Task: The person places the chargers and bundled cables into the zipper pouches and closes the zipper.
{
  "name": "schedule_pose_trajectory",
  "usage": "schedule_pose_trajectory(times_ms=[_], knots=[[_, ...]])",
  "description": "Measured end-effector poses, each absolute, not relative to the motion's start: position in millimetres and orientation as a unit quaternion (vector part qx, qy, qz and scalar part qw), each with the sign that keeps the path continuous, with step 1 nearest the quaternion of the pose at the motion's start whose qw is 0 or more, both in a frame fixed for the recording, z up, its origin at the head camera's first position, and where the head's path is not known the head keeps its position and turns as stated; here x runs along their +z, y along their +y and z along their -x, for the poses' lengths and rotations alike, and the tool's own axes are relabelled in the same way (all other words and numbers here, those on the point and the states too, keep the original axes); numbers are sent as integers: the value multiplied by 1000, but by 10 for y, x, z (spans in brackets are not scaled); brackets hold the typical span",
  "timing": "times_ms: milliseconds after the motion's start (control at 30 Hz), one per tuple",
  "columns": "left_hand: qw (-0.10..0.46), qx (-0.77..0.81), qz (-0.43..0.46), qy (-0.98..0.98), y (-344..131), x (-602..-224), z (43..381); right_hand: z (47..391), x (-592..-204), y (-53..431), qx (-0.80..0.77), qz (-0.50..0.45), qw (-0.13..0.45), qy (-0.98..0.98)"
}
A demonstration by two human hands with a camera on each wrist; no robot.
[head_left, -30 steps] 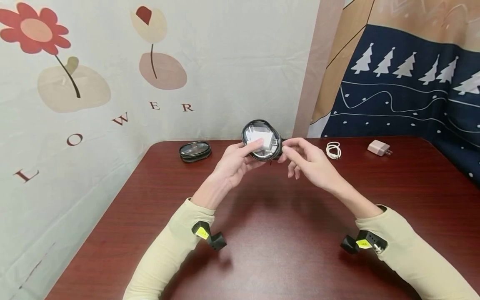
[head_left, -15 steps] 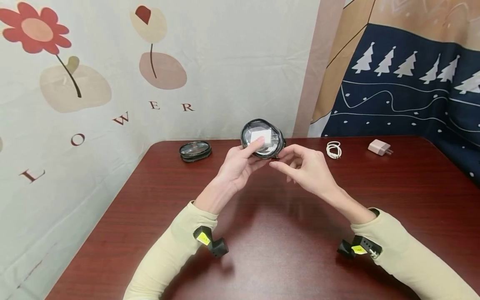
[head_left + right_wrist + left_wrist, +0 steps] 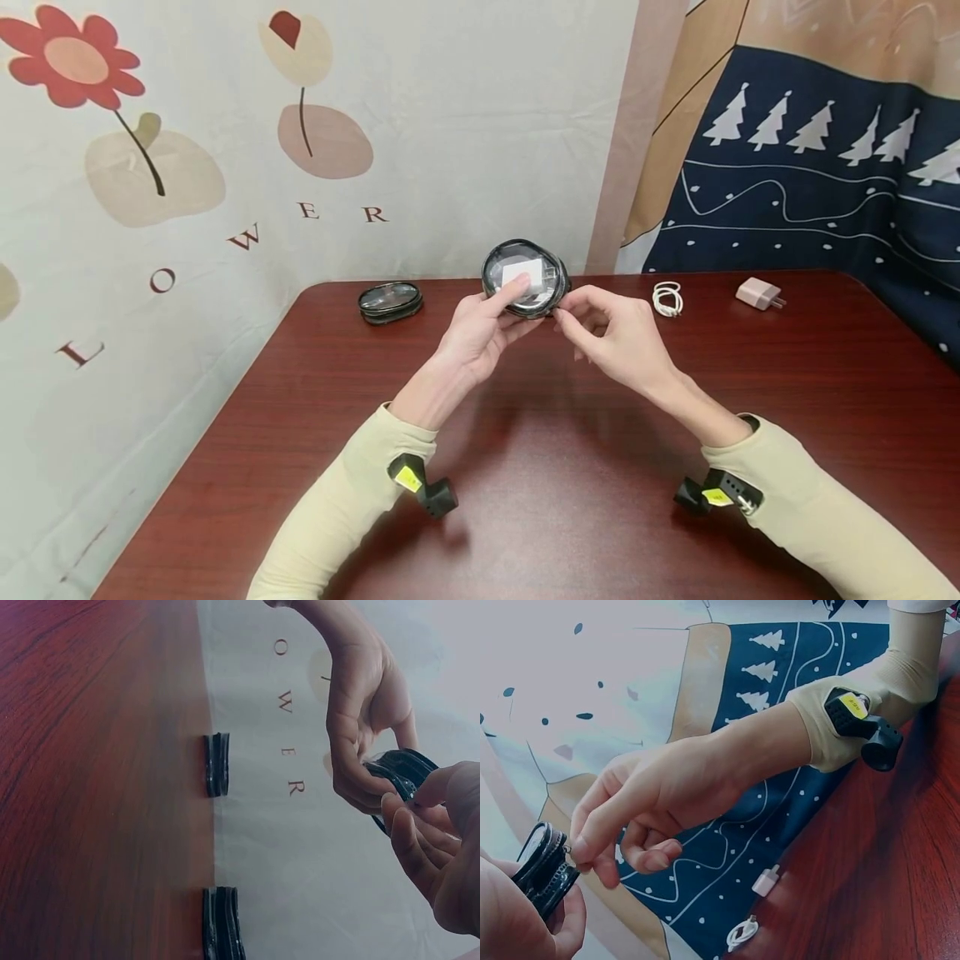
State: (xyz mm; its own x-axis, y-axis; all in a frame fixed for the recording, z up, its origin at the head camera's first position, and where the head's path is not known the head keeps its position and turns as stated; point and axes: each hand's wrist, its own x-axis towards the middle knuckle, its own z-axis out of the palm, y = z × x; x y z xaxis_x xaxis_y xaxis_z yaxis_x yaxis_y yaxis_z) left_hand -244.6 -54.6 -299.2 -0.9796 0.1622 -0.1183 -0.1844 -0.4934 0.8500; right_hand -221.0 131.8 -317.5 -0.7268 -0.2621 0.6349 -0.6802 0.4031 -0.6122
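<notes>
My left hand (image 3: pixel 516 302) holds up a round clear pouch (image 3: pixel 525 275) with black zip trim above the table, thumb on its front face. A white charger block (image 3: pixel 523 273) shows through the clear side. My right hand (image 3: pixel 564 315) pinches something small at the pouch's lower right edge, thumb and forefinger together. In the left wrist view the right hand's fingertips (image 3: pixel 581 859) meet at the pouch's black rim (image 3: pixel 544 866). From the right wrist, the left hand (image 3: pixel 360 712) curls round the pouch (image 3: pixel 409 769), with the right hand's fingers (image 3: pixel 420 840) just below it.
A second flat pouch (image 3: pixel 390 301) lies at the back left of the dark red table (image 3: pixel 525 467). A coiled white cable (image 3: pixel 667 299) and a pinkish charger (image 3: pixel 759 294) lie at the back right. Printed cloths hang behind. Another dark pouch (image 3: pixel 223 924) shows at the back edge.
My right hand's fingers have drawn together into a pinch at the pouch's lower right edge and the forearm has come slightly nearer. The left hand and pouch have hardly moved.
</notes>
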Motion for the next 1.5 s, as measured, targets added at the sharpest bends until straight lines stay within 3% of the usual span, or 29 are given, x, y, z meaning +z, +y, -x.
schedule_pose_trajectory(times_ms=[333,1500], knots=[[90,865,9,494,-565,-2996,2478,2233,-3114,1378,401,-323,284,-809],[130,829,-61,541,-659,-2971,2509,2332,-3061,1553,348,-321,368,-801]])
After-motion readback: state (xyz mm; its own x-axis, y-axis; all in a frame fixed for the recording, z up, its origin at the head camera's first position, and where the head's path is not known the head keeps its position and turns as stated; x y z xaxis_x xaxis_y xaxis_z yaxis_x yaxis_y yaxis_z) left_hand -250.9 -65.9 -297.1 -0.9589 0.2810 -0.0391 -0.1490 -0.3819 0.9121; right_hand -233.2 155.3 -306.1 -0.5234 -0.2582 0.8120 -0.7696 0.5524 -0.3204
